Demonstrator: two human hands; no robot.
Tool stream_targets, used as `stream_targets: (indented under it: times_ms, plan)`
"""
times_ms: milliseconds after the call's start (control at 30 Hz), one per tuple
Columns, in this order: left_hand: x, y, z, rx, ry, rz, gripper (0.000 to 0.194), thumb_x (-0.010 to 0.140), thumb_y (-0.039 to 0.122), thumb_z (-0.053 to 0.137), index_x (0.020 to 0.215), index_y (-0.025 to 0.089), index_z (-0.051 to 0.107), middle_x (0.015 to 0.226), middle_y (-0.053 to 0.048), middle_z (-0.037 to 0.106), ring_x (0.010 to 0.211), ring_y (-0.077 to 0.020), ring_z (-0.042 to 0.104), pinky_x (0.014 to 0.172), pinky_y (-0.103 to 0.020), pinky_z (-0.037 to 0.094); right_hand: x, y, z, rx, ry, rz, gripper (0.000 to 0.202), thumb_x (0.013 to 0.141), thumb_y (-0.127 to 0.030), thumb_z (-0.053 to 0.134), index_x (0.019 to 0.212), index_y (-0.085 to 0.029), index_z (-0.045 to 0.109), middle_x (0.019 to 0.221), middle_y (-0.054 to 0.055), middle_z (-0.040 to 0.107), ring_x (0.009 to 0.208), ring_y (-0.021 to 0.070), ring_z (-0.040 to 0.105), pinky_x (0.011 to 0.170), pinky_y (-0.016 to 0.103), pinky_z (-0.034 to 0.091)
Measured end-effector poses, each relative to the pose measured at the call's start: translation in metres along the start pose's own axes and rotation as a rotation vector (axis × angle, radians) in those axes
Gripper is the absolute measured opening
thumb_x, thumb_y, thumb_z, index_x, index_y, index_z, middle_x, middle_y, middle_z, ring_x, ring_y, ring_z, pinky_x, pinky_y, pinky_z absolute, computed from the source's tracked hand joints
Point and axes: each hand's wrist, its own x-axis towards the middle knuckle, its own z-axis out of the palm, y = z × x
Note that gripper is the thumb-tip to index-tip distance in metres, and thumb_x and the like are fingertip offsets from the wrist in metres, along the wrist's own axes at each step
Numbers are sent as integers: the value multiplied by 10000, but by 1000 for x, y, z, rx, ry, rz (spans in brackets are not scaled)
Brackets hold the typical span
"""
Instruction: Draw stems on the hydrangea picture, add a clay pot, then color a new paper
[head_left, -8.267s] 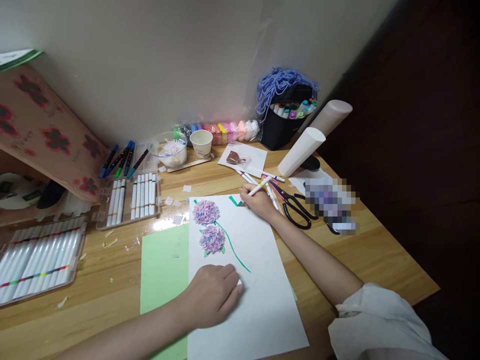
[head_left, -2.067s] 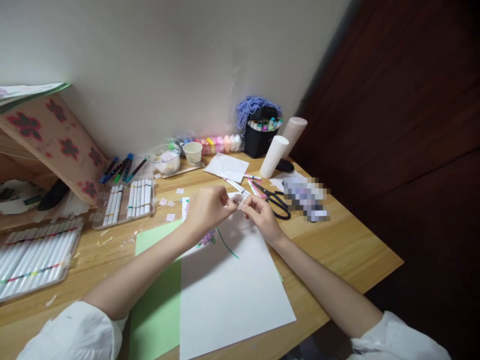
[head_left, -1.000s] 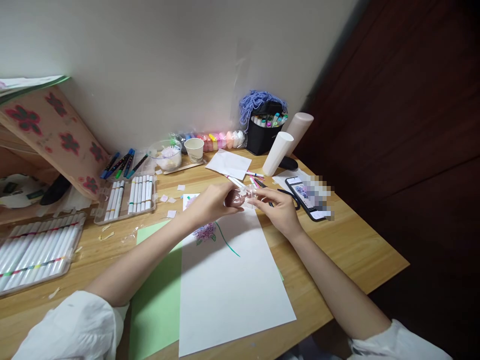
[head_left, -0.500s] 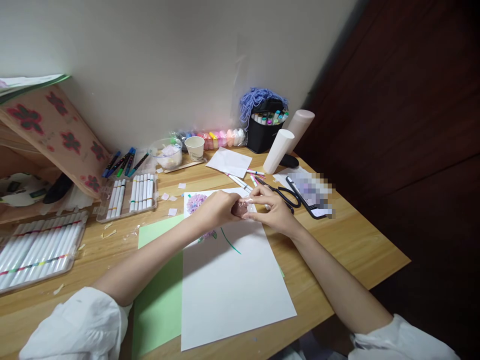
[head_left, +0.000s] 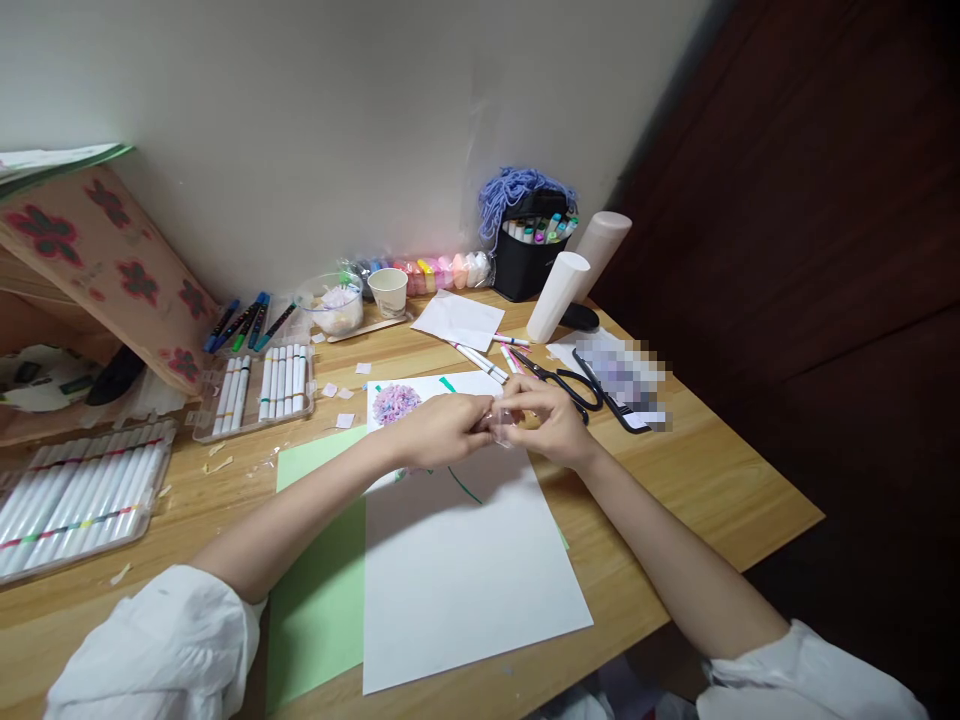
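Over the upper part of a white paper sheet (head_left: pixel 472 590), my left hand (head_left: pixel 446 428) and my right hand (head_left: pixel 551 425) meet. Between their fingertips is a small piece of clear, shiny plastic film (head_left: pixel 504 425), which both hands pinch. My left hand's curled fingers partly hide what else it may hold. A round pinkish-purple flower (head_left: pixel 397 403) shows on the sheet left of my hands, with a green curved line (head_left: pixel 466 487) below them. Part of a second flower is hidden under my left hand. Beneath the sheet lies green paper (head_left: pixel 319 580).
Black-handled scissors (head_left: pixel 577 390) and a phone (head_left: pixel 626 400) lie to the right. Behind stand white bottles (head_left: pixel 559 298), a black marker holder (head_left: pixel 521 265), a paper cup (head_left: pixel 388 292) and a clear bowl (head_left: pixel 335 310). Marker cases (head_left: pixel 82 500) and paper scraps (head_left: pixel 345 420) are left.
My left hand has turned, its knuckles now more level and lower. The clear film shows more between the fingertips, slightly to the right. More of the upper flower and a green mark have come into view.
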Motion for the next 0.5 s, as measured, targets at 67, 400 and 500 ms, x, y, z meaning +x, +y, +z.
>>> stream_targets:
  times_ms: [67,400,500]
  plan:
    - [-1,3,-6,-130,-32,45,95,858,265,464,827,191,514,653,38,519,572,-122,460,549,-219,327,-1,2,-2,114,57,0,71,716,-302,699,723,-232,705,679,15,520,640,157,489,579,308,420]
    - [0,-5,-6,-84,16,-105,162,764,228,502,645,200,395,570,39,409,508,-124,359,487,-249,240,2,-6,-4,-96,-40,-30,101,718,-230,723,818,-237,710,780,18,546,733,165,521,664,311,429]
    - [1,-6,-2,-106,-33,-93,182,732,187,502,605,199,372,543,43,381,500,-119,340,482,-250,233,1,-6,1,-101,-73,-33,13,736,-213,693,741,-215,681,743,11,527,687,153,510,633,300,415]
